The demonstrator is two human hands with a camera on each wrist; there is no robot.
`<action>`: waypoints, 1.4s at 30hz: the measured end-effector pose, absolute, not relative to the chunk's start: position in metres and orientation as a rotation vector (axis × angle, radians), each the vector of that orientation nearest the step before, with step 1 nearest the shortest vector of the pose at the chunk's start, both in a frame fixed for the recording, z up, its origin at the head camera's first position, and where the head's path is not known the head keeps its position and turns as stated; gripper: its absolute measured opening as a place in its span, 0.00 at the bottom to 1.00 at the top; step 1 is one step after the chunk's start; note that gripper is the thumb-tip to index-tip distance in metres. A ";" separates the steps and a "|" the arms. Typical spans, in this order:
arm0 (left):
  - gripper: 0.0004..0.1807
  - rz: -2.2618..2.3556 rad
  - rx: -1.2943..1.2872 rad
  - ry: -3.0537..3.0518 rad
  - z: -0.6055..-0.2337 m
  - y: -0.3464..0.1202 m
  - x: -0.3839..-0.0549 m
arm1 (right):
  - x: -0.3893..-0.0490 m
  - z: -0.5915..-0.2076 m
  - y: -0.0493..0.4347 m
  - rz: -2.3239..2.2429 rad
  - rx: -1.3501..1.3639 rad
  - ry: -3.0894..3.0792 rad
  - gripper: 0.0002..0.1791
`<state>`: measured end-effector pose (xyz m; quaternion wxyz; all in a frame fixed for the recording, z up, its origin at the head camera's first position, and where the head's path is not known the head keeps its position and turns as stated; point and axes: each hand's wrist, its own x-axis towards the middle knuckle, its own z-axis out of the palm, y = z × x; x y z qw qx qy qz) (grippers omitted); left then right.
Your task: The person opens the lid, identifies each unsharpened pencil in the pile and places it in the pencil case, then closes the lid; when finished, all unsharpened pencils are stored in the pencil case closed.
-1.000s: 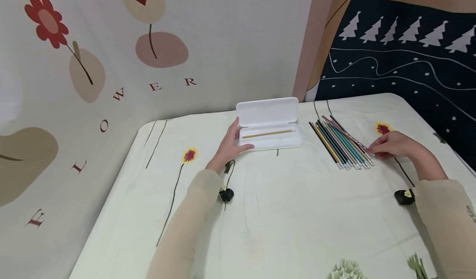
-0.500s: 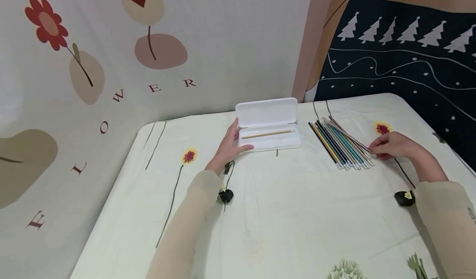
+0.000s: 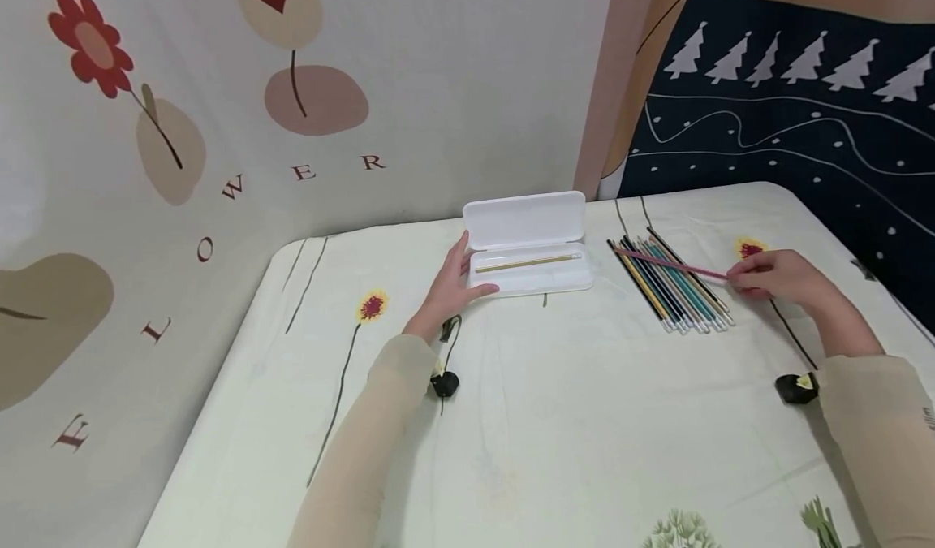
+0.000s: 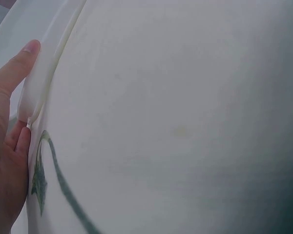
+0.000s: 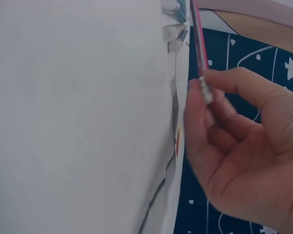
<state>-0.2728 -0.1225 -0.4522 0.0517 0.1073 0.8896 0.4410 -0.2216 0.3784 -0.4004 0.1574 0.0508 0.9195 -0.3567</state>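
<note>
L hand point(image 3: 447, 292) is at the L end of the white case point(image 3: 540, 282), thumb over its near edge & fingers round the outside, so it has hold of that corner w/ a wide-ish spread. Case sits immed. R of it, lid up at the back, long axis approx. L–R; gold pencil point(image 3: 529, 263) lies inside, approx. same line, white end to the R. Next along, a gap, then the pencil pile point(image 3: 650, 288), ends toward the person. Pink pencil point(image 3: 690, 269) crosses above the pile, long axis mostly L–R, far end aimed L & a bit away, i.e. roughly casewards; can't tell if it touches the pile. R hand point(image 3: 785, 278), furthest R, pinches its silver end btwn thumb & fingertips, nearly closed. R hand's the nearer to pink pencil; L hand's the nearer to case.
</note>
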 end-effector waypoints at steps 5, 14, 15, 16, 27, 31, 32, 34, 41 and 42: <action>0.63 1.350 0.327 2.700 -0.452 -0.122 -0.273 | -0.220 -0.396 0.377 -1.358 0.272 2.561 0.13; 0.64 1.360 0.332 2.690 -0.455 -0.124 -0.275 | -0.219 -0.386 0.362 -1.948 0.398 2.431 0.05; 0.64 1.360 0.333 2.690 -0.455 -0.124 -0.275 | -0.219 -0.384 0.360 -1.999 0.401 2.416 0.05; 0.64 1.360 0.333 2.689 -0.456 -0.124 -0.275 | -0.219 -0.382 0.359 -2.062 0.403 2.388 0.06; 0.64 1.347 0.331 2.708 -0.455 -0.124 -0.275 | -0.229 -0.367 0.341 -2.514 0.420 2.097 0.15; 0.64 1.343 0.340 2.709 -0.454 -0.124 -0.275 | -0.230 -0.364 0.332 -2.610 0.361 2.018 0.17; 0.64 1.347 0.339 2.706 -0.455 -0.124 -0.275 | -0.230 -0.364 0.330 -2.615 0.357 2.014 0.18; 0.64 1.355 0.338 2.701 -0.455 -0.124 -0.276 | -0.231 -0.363 0.324 -2.617 0.351 2.021 0.18; 0.64 1.371 0.325 2.692 -0.455 -0.123 -0.275 | -0.233 -0.361 0.305 -2.604 0.269 2.045 0.18; 0.64 1.371 0.323 2.692 -0.456 -0.123 -0.275 | -0.233 -0.361 0.303 -2.600 0.263 2.044 0.18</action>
